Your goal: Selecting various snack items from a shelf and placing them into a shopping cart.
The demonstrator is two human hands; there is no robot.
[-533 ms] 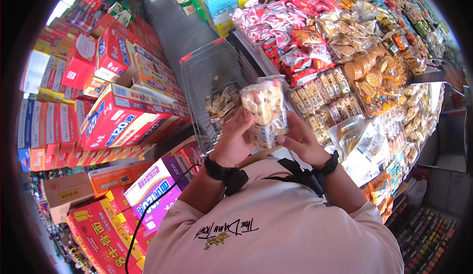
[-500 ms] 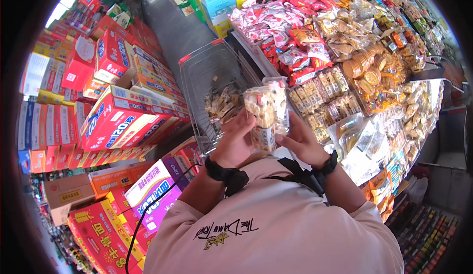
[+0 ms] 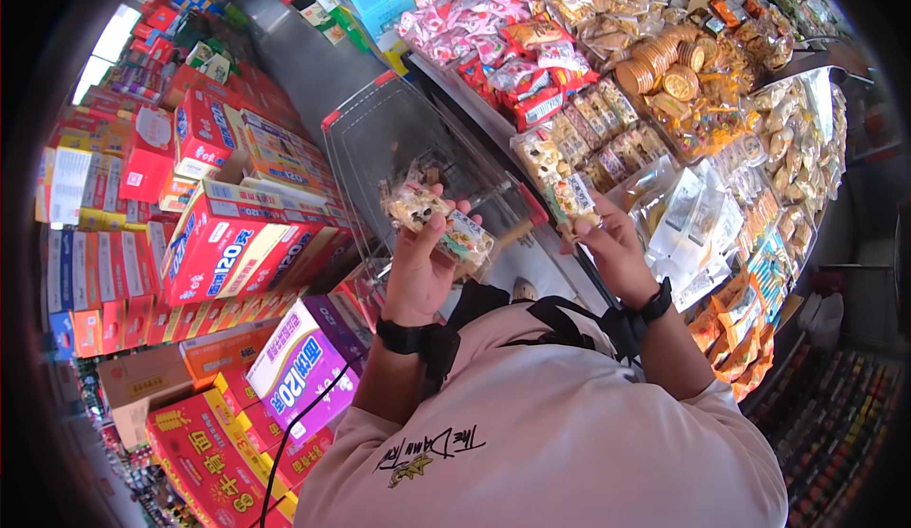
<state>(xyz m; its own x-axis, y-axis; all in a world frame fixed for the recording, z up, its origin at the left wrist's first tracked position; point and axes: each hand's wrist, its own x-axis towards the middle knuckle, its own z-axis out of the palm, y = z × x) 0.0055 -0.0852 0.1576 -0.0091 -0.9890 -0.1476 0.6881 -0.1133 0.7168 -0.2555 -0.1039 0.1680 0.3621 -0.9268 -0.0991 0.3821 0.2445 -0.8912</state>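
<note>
My left hand (image 3: pixel 418 277) is closed round a clear-wrapped nougat snack pack (image 3: pixel 467 240) with a printed label, held tilted above the near end of the shopping cart (image 3: pixel 387 80). Pale, dark-flecked pieces show through its film. My right hand (image 3: pixel 619 255) pinches the near end of a second nougat pack (image 3: pixel 569 196). That one lies along the display's edge, beside rows of similar wrapped bars (image 3: pixel 607 120). Whether it rests on the display or is held just over it, I cannot tell. Inside the cart, the left hand's pack partly hides whatever lies below.
Red and white cartons (image 3: pixel 242 243) are stacked on the left, with a purple carton (image 3: pixel 302 367) nearer me. On the right, the display carries pink bags (image 3: pixel 465 25), round biscuits (image 3: pixel 655 63) and clear plastic bags (image 3: pixel 693 220). A black cable (image 3: pixel 285 443) hangs at my left side.
My hands, together around the packs half a second ago, have moved apart. The left went down and left with one pack; the right took another to the display's edge. The view shifted slightly.
</note>
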